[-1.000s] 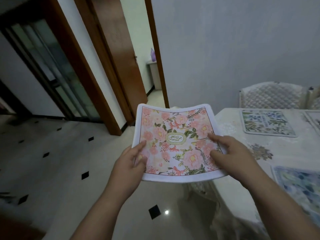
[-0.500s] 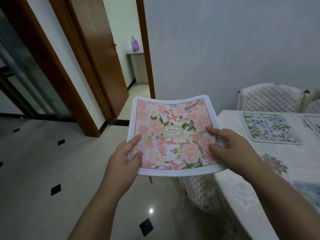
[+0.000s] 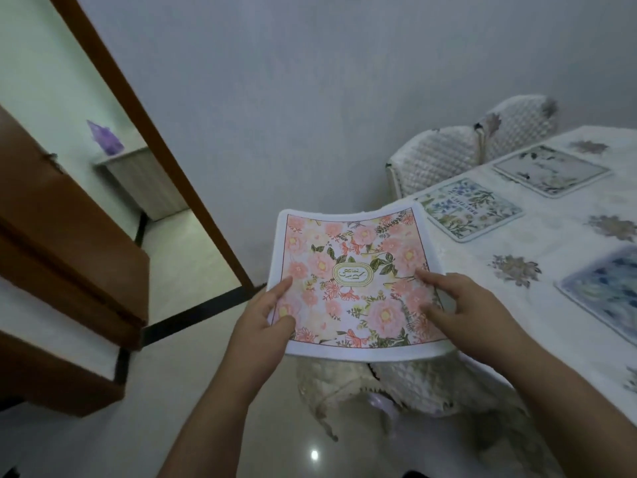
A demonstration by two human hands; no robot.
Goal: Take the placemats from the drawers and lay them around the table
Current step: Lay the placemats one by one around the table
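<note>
I hold the pink mat [image 3: 351,281] in the air in front of me, over the near left corner of the table [image 3: 537,267], its far edge curling upward. My left hand [image 3: 262,319] grips its near left edge, thumb on top against the printed flowers and the other fingers hidden beneath. My right hand [image 3: 462,312] holds the right side, two fingers lying on the top face and the rest out of sight under the mat, so both hands are grasping it. The mat has a white border, pink blooms and an oval label in the middle. Three other mats already lie on the tablecloth to the right: a blue-green mat [image 3: 468,208] just beyond the pink one's far right corner, a pale mat [image 3: 551,170] farther along, and a blue mat [image 3: 606,291] nearer me at the right edge. Two quilted chairs [image 3: 448,157] stand at the far side of the table against the wall. Another chair [image 3: 396,388] sits under the pink mat. To the left, a wooden door [image 3: 62,243] stands open.
</note>
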